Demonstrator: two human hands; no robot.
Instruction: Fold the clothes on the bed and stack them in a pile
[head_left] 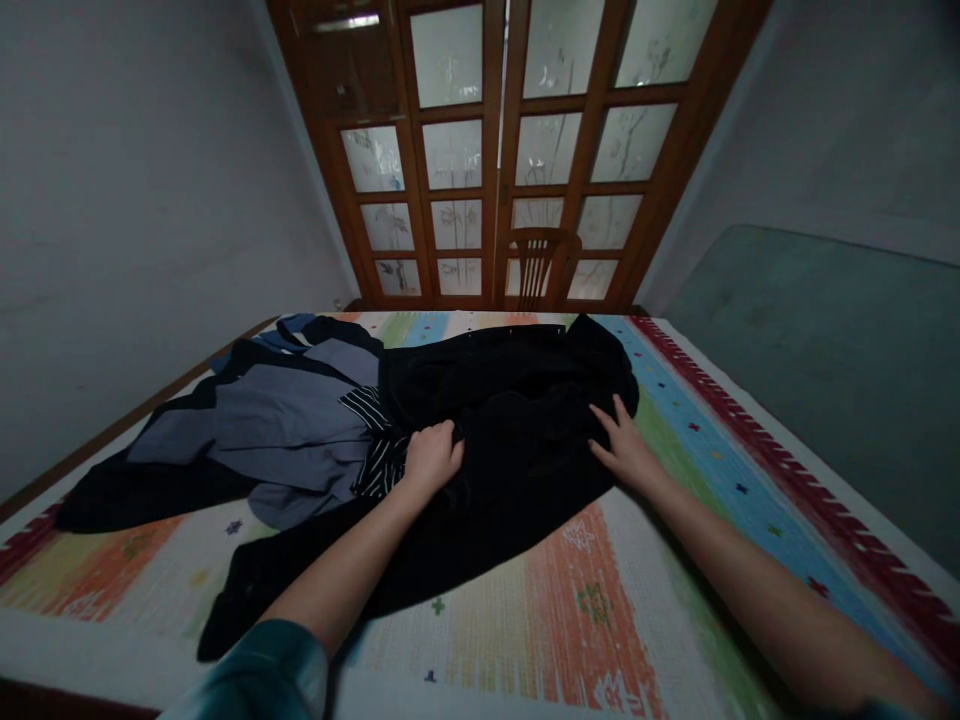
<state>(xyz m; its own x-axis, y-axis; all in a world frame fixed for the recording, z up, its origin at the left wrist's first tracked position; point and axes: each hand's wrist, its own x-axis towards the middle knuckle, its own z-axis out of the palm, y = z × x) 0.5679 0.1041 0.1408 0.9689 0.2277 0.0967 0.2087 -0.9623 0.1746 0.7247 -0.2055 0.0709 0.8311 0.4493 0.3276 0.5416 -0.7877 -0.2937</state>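
Observation:
A black garment with sleeves [510, 490], which looks like a jacket, lies spread over the bed. My left hand [433, 455] is closed on a fold of it near its left side. On the right part of the cloth my right hand [624, 447] rests with its fingers spread, touching the fabric. A black-and-white striped cloth [384, 455] shows just left of my left hand. Grey clothing [277, 415] lies crumpled beyond it, partly over more dark cloth. A blue piece [296, 325] sticks out at the far left end.
A colourful patterned sheet [600, 590] covers the bed. Behind it stand a wooden chair [536, 260] and wooden doors with glass panes [454, 155]. A greenish-grey panel [817, 350] leans along the right wall, and a pale wall [150, 200] rises at the left.

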